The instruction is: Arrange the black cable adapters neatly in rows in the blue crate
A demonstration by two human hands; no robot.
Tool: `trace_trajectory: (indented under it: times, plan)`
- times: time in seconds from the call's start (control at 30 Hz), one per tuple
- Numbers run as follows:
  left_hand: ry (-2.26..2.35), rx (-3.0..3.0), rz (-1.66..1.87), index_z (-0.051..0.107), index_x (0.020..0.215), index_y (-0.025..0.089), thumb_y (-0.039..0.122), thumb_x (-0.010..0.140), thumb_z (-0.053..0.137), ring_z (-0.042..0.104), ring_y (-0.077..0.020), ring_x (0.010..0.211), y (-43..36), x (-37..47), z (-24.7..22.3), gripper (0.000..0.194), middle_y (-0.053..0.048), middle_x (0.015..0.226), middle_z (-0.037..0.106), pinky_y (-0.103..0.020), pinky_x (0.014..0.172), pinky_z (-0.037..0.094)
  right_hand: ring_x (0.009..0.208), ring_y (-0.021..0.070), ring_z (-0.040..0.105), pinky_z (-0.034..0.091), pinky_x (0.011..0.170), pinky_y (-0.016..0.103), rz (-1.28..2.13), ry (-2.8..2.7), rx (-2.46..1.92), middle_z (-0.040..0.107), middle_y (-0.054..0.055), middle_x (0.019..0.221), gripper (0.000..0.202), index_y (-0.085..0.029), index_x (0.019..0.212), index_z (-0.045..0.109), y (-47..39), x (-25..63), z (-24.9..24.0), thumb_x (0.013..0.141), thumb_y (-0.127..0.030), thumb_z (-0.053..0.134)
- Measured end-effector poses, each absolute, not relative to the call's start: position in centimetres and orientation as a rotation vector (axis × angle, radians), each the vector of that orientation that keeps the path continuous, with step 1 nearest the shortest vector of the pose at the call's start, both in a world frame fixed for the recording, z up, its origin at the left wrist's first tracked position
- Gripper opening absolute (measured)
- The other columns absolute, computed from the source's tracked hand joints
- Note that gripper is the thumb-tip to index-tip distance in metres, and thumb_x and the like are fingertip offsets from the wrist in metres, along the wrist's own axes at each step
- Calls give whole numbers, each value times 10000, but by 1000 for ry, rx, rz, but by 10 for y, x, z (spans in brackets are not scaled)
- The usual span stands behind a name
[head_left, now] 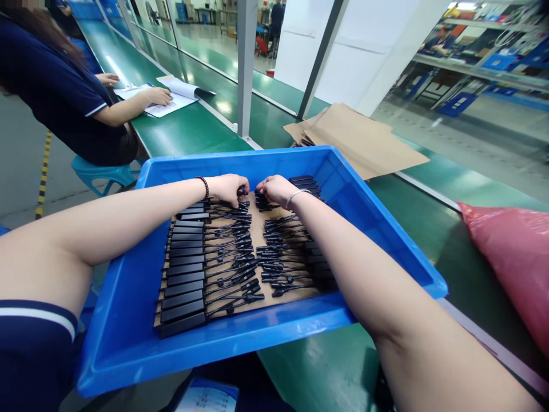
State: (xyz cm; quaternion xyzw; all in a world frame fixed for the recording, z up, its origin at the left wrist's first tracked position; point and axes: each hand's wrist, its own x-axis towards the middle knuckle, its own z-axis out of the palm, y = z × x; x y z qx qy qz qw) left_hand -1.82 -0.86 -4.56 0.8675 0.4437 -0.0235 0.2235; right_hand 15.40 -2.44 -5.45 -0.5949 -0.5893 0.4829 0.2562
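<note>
A blue plastic bin (257,326) holds two columns of black rectangular adapters with short cables, laid on a brown cardboard sheet (257,223). In the left column, adapters (184,272) lie side by side, their cable connectors (242,266) pointing to the middle. The right column's connectors (274,266) face them, its adapters partly hidden by my right forearm. At the far end of the left column, my left hand (229,189) is closed on a black cable connector (242,190). Across the gap my right hand (277,190) pinches its fingertips together above the far connectors; what they hold is unclear.
The bin rests on a green worktable (317,366). Brown cardboard sheets (355,137) lie behind it, and a red plastic bag (514,252) is at the right. On the left, a seated co-worker (55,97) leans over papers (171,103). A metal post (246,68) stands behind the bin.
</note>
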Motion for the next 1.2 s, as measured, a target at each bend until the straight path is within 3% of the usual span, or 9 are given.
trace_trajectory:
  times: [0.23,0.33,0.53,0.73,0.87,1.03,1.2]
  plan:
    - [1335,2555,-73,589,870,184,323,577,641,526,-128,701,-8,-17,-51,328,-7,837,622,-182,556,330,429,62,406,347,463,204,1305,-1627,-1591,544,5,595,190,-120,779,545,-24,153,-56,664,11,469]
    - [1392,2582,3,598,823,174,287,568,650,510,-125,653,-12,-14,-51,284,-5,766,618,-188,547,323,418,67,392,347,454,207,1263,-1687,-1596,492,-1,522,82,-127,688,535,-24,153,-60,731,-73,491]
    - [1308,2621,-26,642,765,169,213,648,574,522,-125,652,-21,-10,-46,142,-10,730,629,-196,600,344,387,73,364,301,418,209,1204,-1808,-1638,401,-21,446,199,-152,586,476,-25,151,-59,785,-158,463]
    - [1289,2614,-102,650,911,193,294,661,594,553,-139,722,-20,-10,-49,276,-18,809,645,-190,629,361,412,65,356,286,421,204,1194,-1822,-1604,434,-22,513,159,-140,672,526,-29,149,-57,800,-165,435]
    - [1301,2634,-84,629,945,183,317,616,637,560,-152,733,-22,-9,-51,355,-37,835,642,-186,603,363,430,63,375,303,424,200,1385,-1687,-1529,486,-11,573,152,-127,708,550,-29,149,-63,711,-34,430]
    - [1330,2355,-23,588,1032,229,256,685,527,559,-81,532,-22,-8,-44,353,4,846,640,-162,523,371,418,49,368,298,422,184,1436,-1605,-1499,511,-9,570,230,-113,726,575,-30,149,-64,629,24,419]
    - [1397,2166,104,600,995,185,193,636,565,577,-86,520,-17,-8,-44,361,-2,778,639,-154,487,382,440,44,383,304,434,172,1319,-1643,-1515,559,-4,603,228,-114,745,611,-29,150,-63,630,-20,438]
